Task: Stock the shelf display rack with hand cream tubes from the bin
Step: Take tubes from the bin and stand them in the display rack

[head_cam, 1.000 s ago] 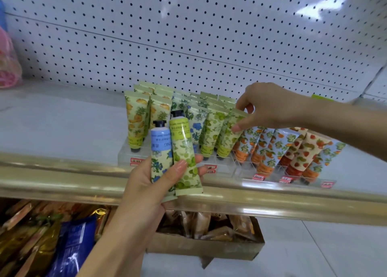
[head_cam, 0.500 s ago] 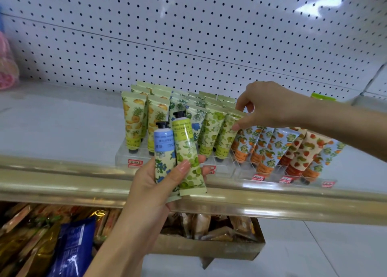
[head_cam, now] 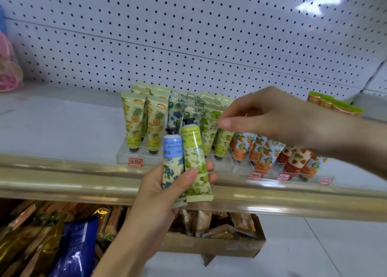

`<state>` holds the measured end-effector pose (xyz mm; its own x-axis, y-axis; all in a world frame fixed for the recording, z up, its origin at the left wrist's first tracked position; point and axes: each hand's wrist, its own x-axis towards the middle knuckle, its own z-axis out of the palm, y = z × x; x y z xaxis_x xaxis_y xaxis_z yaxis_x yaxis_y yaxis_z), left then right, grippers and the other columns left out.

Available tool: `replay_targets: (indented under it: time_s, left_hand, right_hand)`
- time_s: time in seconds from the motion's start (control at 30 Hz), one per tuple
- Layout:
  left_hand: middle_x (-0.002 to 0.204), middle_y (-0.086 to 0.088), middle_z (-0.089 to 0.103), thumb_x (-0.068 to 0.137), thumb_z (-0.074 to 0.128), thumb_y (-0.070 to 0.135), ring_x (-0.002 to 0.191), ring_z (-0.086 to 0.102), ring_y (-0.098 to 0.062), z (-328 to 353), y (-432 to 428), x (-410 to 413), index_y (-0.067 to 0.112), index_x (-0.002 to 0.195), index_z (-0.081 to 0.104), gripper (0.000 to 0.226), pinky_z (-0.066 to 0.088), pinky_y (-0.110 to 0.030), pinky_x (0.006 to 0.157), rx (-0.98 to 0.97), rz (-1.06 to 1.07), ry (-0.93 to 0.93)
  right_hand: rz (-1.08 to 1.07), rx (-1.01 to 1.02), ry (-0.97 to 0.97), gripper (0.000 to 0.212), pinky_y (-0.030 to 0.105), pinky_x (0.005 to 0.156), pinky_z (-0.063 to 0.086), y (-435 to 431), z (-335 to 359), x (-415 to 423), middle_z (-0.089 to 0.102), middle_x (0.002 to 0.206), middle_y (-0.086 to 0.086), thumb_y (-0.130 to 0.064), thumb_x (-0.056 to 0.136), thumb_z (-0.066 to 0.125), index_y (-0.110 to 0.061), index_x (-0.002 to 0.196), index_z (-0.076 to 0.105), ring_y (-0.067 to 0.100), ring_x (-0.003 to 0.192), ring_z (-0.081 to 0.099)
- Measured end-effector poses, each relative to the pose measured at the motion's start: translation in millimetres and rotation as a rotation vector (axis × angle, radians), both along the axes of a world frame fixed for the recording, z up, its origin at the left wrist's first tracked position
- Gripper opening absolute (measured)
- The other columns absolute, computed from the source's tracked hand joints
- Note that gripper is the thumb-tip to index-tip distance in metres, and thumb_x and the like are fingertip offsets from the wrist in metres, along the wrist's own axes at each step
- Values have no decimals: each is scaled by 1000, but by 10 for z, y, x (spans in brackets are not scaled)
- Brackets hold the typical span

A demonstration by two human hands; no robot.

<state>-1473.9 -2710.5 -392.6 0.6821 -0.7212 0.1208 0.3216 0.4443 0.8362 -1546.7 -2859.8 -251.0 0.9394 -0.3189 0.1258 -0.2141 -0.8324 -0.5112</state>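
Hiding rack tubes (head_cam: 244, 146): blurred right hand (head_cam: 272, 113).

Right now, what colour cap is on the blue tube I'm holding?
The cap is black, clearest in the head view.

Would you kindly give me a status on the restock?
Left hand grips a blue-flower tube and a lime tube, caps up. Right hand hovers over the lime row in the rack, grip unclear. Nothing blocking.
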Motion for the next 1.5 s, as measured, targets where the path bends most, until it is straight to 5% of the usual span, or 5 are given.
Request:
replay_targets:
  time_s: [0.4,0.6,0.77,1.2,1.5]
  left_hand:
    - [96,-11,74,64,66,26,89,71,-26,-53,46,1,13,99,72,38,58,-33,75,52,6,-76]
    - [79,1,71,71,60,29,56,55,-9,-44,99,76,22,106,69,36,44,-23,49,97,130,-78]
    - [73,-4,60,76,56,43,45,33,-10,-27,129,74,16,112,59,44,28,-22,39,46,138,14]
    - [105,8,72,64,65,38,103,64,-10,-58,157,34,26,109,68,47,44,-28,86,110,197,-106]
    - [99,-9,73,59,70,19,75,71,-25,-27,196,68,36,119,54,64,60,-40,64,11,249,-71]
  right_hand:
    - [1,500,-67,24,6,51,38,364,-521,7,55,60,-1,-37,79,67,-14,73,66,0,52,51]
    - [-96,615,-185,41,42,83,54,276,-367,18,67,98,27,-34,87,53,4,97,59,35,85,67]
    - [-91,750,0,18,27,49,53,226,-102,-100,64,71,13,-25,85,57,-7,87,61,22,58,62]
    - [-120,-189,146,23,17,52,51,-59,183,-127,71,61,0,-30,69,78,-11,73,66,6,54,67]
    - [-147,-233,161,19,13,64,54,-178,-76,95,74,75,-1,-26,84,69,-9,78,63,-1,62,69]
